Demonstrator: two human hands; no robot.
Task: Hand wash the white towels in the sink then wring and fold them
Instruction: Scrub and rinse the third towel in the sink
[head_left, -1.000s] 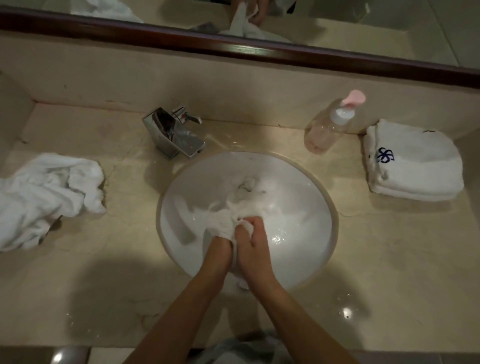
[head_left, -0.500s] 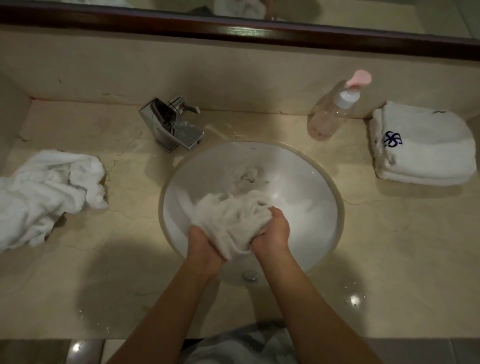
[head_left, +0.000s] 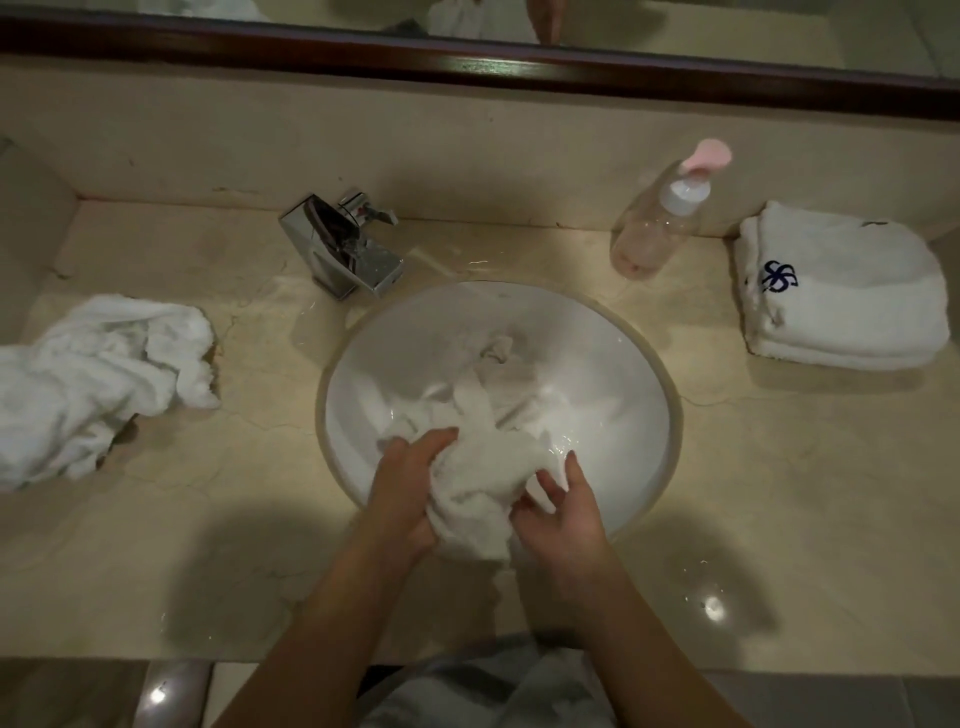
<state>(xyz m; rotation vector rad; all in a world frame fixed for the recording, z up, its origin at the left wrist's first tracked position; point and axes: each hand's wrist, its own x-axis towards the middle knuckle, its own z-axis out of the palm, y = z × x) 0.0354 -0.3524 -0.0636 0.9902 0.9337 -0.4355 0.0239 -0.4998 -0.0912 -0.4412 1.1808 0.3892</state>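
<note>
I see a round white sink (head_left: 623, 364) set in a shiny beige counter (head_left: 779, 493). A wet white towel (head_left: 483, 483) is bunched up at the near side of the sink, and part of it trails back toward the middle of the bowl.

The left hand (head_left: 410, 483) is on the left side of the towel. Its fingers curl over the top of the bunch and grip it. The right hand (head_left: 561, 514) is on the right side. Its fingers are spread a little and bent, and they press into the cloth. I can't tell if that hand has a tight hold or is just touching.

A crumpled white towel (head_left: 88, 384) lies on the counter, well to the left of the sink. A folded white towel (head_left: 852, 306) with a dark blue mark sits on the counter at the far right. A clear pump bottle (head_left: 654, 223) with a pink top stands just beside the folded towel. A shiny silver faucet (head_left: 348, 254) sits behind the sink on the left. A mirror with a dark frame (head_left: 519, 62) runs along the top.
</note>
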